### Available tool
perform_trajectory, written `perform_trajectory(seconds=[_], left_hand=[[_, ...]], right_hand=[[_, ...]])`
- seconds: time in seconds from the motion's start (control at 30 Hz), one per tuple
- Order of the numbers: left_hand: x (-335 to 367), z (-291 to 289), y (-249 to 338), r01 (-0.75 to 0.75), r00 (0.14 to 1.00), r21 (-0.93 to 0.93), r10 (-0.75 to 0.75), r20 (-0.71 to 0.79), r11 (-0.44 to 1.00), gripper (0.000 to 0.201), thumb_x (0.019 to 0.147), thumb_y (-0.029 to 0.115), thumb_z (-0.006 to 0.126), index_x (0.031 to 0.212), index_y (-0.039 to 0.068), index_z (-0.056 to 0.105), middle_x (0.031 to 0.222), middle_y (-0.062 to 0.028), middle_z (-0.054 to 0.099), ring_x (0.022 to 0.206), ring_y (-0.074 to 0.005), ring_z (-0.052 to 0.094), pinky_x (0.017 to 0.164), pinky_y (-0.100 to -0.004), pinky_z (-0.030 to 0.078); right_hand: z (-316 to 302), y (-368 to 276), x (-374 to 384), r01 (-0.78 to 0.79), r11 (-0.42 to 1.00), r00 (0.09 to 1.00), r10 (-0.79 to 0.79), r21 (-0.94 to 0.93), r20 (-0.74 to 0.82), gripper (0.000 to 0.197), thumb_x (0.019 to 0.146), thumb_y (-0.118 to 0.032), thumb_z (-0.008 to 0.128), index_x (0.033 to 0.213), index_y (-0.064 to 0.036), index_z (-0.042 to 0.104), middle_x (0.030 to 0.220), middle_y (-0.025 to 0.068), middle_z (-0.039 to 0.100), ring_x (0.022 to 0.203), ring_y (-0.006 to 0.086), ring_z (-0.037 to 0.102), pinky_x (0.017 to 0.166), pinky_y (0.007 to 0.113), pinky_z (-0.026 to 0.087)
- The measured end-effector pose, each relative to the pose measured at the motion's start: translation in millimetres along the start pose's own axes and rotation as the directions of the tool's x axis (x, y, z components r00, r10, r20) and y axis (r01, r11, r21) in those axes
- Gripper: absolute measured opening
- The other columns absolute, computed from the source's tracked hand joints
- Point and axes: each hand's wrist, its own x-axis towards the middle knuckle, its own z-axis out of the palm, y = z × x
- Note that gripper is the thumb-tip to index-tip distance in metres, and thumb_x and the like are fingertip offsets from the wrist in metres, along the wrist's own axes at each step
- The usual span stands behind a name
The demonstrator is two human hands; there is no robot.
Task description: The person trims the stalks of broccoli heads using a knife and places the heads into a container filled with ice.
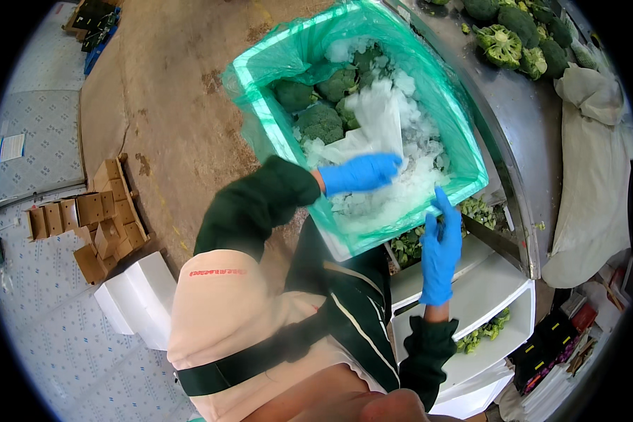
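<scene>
My left hand (pixel 361 174), in a blue glove, is over the near part of a white box (pixel 335 243) with a green plastic liner (pixel 471 179). Its fingers are stretched out to the right, beside the lower edge of a white sheet (pixel 378 116); whether they touch it I cannot tell. Crushed ice (pixel 373 207) fills the near and right side of the box. Several broccoli heads (pixel 320 124) show at its far left, partly under the sheet and ice. My right hand (pixel 441 250), also blue-gloved, is just outside the near right corner, fingers apart and holding nothing.
A metal table (pixel 513 119) runs along the right, with broccoli heads (pixel 501 46) at its far end and a pale cloth bag (pixel 591 176) on it. White bins (pixel 471 281) with green trimmings stand below. Cardboard trays (pixel 112 218) and a white box (pixel 139 301) lie left.
</scene>
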Motion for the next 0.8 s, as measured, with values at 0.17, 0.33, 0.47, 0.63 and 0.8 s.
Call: perform_trajectory(seconds=[0.17,0.33,0.47,0.63,0.8], left_hand=[[-15,12,96,0.259,0.935,-0.470,-0.097,0.342,0.844,0.031,0.089,0.026,0.055,0.110,0.002,0.054,0.103,-0.0123,0.061,0.101,-0.0250,0.057,0.081,-0.0375,0.046],[-28,-69,53,0.242,0.940,-0.289,-0.150,0.307,0.926,0.035,0.085,0.033,0.058,0.107,0.006,0.057,0.097,-0.0112,0.061,0.089,-0.0268,0.061,0.076,-0.0378,0.048],[-22,-151,-74,0.084,0.778,0.647,-0.455,0.432,0.758,0.039,0.079,0.007,0.053,0.118,0.011,0.053,0.114,-0.0111,0.056,0.104,-0.0316,0.055,0.078,-0.0461,0.047],[-33,-146,-186,-0.142,0.894,0.931,-0.361,0.267,0.337,0.034,0.077,0.011,0.053,0.110,0.014,0.053,0.109,-0.0159,0.049,0.093,-0.0343,0.049,0.078,-0.0495,0.042],[-36,-139,-203,-0.116,0.834,0.980,-0.521,0.184,0.161,0.041,0.071,0.014,0.062,0.111,0.016,0.054,0.103,-0.0172,0.049,0.093,-0.0385,0.048,0.077,-0.0480,0.043]], right_hand=[[48,-1,62,0.375,0.900,0.895,-0.288,-0.223,0.341,0.033,0.090,-0.008,0.047,0.123,-0.0136,0.054,0.095,0.0166,0.060,0.077,0.0256,0.061,0.061,0.036,0.047],[75,80,62,0.387,0.681,0.762,0.144,-0.622,0.632,0.027,0.085,-0.014,0.047,0.109,-0.0074,0.059,0.080,0.0131,0.063,0.069,0.0327,0.061,0.060,0.044,0.047],[68,79,51,0.360,0.733,0.829,0.034,-0.578,0.559,0.027,0.084,-0.013,0.049,0.108,-0.0064,0.059,0.077,0.0121,0.062,0.066,0.0319,0.061,0.057,0.044,0.047],[66,63,43,0.263,0.711,0.903,0.057,-0.652,0.427,0.031,0.084,-0.013,0.049,0.114,-0.0082,0.056,0.078,0.0119,0.060,0.064,0.0305,0.060,0.054,0.042,0.046],[61,76,41,0.237,0.825,0.955,-0.101,-0.513,0.278,0.032,0.085,-0.012,0.050,0.117,-0.0114,0.055,0.077,0.0124,0.058,0.063,0.0308,0.058,0.054,0.043,0.046]])
